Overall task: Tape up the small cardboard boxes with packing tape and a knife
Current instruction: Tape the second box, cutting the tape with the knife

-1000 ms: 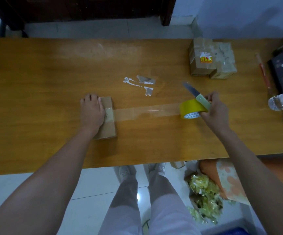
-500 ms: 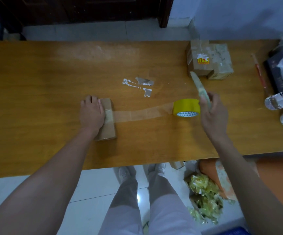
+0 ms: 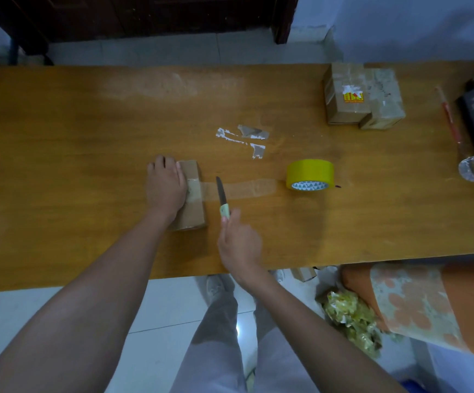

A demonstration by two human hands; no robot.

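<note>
Leaving the yellow tape roll (image 3: pixel 310 174) at centre right, the right hand (image 3: pixel 238 245) now grips the knife (image 3: pixel 222 197) across the tape strip (image 3: pixel 244 188); left hand (image 3: pixel 166 188) presses flat on the small cardboard box (image 3: pixel 191 202), centre table (image 3: pixel 59 165).

The left hand (image 3: pixel 165 186) presses the small box (image 3: pixel 191 201) while the right hand (image 3: pixel 240 245) holds a knife (image 3: pixel 222 197) across the tape strip (image 3: pixel 244 188).

Dim and bluish overall, with a pale sheen on the table (image 3: pixel 173 86) well beyond the fingers (image 3: pixel 163 163). Slightly blurred at the right hand (image 3: pixel 240 245); bowed by wide-angle distortion toward the edges.
</note>
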